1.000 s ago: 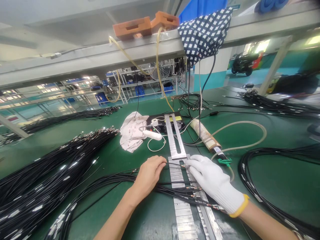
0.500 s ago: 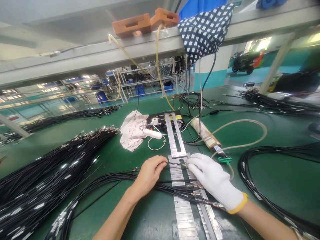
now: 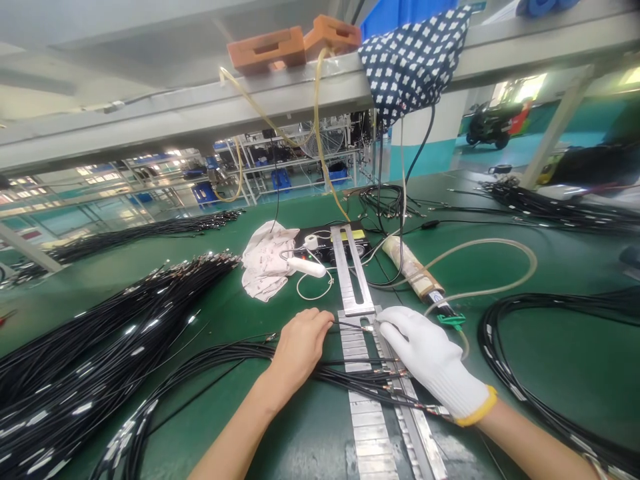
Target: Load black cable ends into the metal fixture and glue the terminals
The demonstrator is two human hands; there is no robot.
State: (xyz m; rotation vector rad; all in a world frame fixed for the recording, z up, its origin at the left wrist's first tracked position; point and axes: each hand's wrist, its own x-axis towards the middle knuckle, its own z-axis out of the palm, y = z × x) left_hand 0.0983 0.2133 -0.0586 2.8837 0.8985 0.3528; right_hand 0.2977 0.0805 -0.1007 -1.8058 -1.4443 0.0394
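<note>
Bare fingers of my left hand (image 3: pixel 303 341) pinch a thin black cable (image 3: pixel 350 325), which runs right across a slotted metal fixture (image 3: pixel 370 427). The cable's metal connector end (image 3: pixel 369 328) lies just left of the fingertips of my right hand (image 3: pixel 420 353). That hand wears a white knitted glove with a yellow cuff. Its thumb and fingers are closed together at the fixture's top edge, and whatever they hold is hidden. Below both hands a bundle of black cables (image 3: pixel 240 350) crosses the fixture, connector ends to the right, passing under my left wrist.
Large black cable bundles (image 3: pixel 165 313) cover the green table's left side. A coiled bundle (image 3: pixel 490 333) lies at the right. Behind the fixture are a black control box (image 3: pixel 325 250), a white-handled tool (image 3: pixel 306 267), a crumpled cloth (image 3: pixel 267 260) and a wrapped tube (image 3: pixel 410 267) with a hose.
My right fingertips have shifted slightly up and away from the cable's connector end, which now shows more plainly. My left hand keeps its pinch, turned slightly. The view has moved a little.
</note>
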